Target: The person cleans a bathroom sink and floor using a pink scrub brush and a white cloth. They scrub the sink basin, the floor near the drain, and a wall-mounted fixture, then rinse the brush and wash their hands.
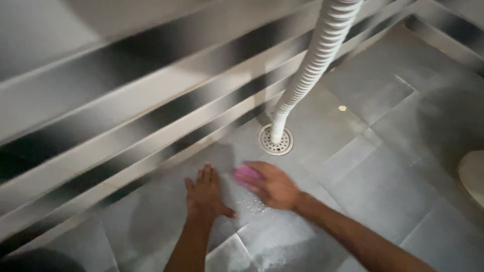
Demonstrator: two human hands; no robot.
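One pink scrub pad (245, 173) sat on the grey tiled floor (383, 201), near the round metal drain (275, 140) & just this side of it. Right hand (275, 185) lay over the pad, fingers curled down & gripping it against the tile. Left hand (205, 194) was flat on the floor just left of it, fingers spread & holding nothing, palm propping the body. Suds/wet patch (252, 205) showed between & below the hands. White ribbed hose (315, 65) dropped from the far side into the drain. Striped tile wall (126, 116) ran along the left; pale rounded fixture (474, 176) at right edge.

Judgement: scrub goes best w/ firm downward pressure, short strokes, left palm planted off the slick soapy patch.
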